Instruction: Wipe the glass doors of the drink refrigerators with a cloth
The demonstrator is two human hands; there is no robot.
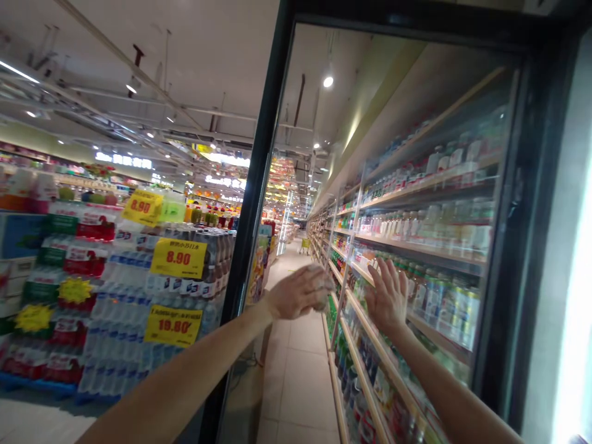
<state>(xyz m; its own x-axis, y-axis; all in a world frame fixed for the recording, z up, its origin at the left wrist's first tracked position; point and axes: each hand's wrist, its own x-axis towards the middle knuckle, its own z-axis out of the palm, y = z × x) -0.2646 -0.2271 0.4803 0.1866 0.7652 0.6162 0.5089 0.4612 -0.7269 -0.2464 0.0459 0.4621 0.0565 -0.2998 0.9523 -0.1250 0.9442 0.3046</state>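
My left hand (300,292) reaches out from the lower left in front of a glass door (416,80) with a black frame (252,185). Its fingers are curled together around something pale and greyish, too blurred to name. To its right is my right hand (388,296), raised with the fingers apart and nothing visible in it. It is close to the pane; whether it touches the glass I cannot tell. Shelves of drink bottles (420,225) show in the pane behind both hands.
Left of the door stand stacks of packed water bottles (118,327) with yellow price signs (178,258). A tiled aisle floor (296,376) appears in the pane, with a small yellow-green cart (304,245) far along it. A bright light strip (573,246) runs down the right edge.
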